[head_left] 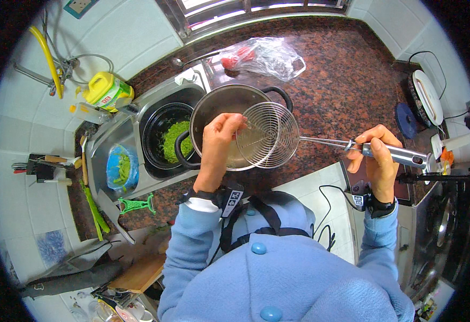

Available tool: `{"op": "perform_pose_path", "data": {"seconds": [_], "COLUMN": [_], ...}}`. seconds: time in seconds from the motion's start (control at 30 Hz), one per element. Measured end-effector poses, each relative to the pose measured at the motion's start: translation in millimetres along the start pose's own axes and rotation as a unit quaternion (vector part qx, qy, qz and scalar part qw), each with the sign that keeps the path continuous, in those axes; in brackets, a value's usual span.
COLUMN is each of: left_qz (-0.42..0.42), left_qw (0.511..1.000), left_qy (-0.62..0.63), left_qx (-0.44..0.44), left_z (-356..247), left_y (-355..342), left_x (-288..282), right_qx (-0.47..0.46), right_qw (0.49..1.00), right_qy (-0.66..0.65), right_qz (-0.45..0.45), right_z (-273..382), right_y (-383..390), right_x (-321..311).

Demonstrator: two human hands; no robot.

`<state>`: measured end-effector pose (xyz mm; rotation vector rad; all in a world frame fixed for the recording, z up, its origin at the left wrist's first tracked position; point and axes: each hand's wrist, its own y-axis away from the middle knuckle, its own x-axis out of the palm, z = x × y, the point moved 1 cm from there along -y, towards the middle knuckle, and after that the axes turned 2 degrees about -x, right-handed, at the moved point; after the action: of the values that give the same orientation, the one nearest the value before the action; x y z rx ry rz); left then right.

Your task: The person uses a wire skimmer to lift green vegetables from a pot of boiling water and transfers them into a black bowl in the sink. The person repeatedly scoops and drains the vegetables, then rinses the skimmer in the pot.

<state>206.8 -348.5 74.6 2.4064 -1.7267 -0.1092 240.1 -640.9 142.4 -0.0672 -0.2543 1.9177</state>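
My right hand (377, 153) grips the steel handle (396, 153) of a round spiral wire skimmer (270, 134), which is held level over a large steel pot (219, 99) with black side handles. My left hand (224, 129) is pinched at the left side of the wire disc, over the pot; whatever is between its fingertips is too small to make out. Behind my left hand, a black pot (175, 140) of chopped green vegetable stands in the steel sink (122, 126). A blue bag (115, 166) with greens lies in the sink's left part.
A plastic bag (267, 56) with red items lies at the back. Yellow jug (106, 94) stands by the sink; green peeler (137, 205), green stalks (94, 212) and a knife (117, 220) lie left. A white appliance (425, 94) and blue lid (405, 121) are right.
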Motion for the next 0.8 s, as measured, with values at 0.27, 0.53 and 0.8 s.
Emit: {"op": "perform_pose_path", "data": {"seconds": [0.27,0.53,0.8], "left_qz": [-0.042,-0.067,0.029], "left_qw": [0.990,0.976,0.976], "left_qy": [-0.119,-0.176,0.208], "left_qx": [0.066,0.106,-0.062], "left_z": [5.9,5.7,4.5], "left_y": [1.9,6.9,3.4], "left_x": [7.4,5.9,-7.4], "right_qx": [-0.002,0.000,0.005], "right_qw": [0.999,1.000,1.000], "right_qy": [0.034,0.019,-0.019], "right_qz": [0.001,-0.008,-0.021], "right_z": [0.4,0.8,2.2], "right_y": [2.8,2.2,3.2], "right_x": [2.8,2.1,-6.6]}}
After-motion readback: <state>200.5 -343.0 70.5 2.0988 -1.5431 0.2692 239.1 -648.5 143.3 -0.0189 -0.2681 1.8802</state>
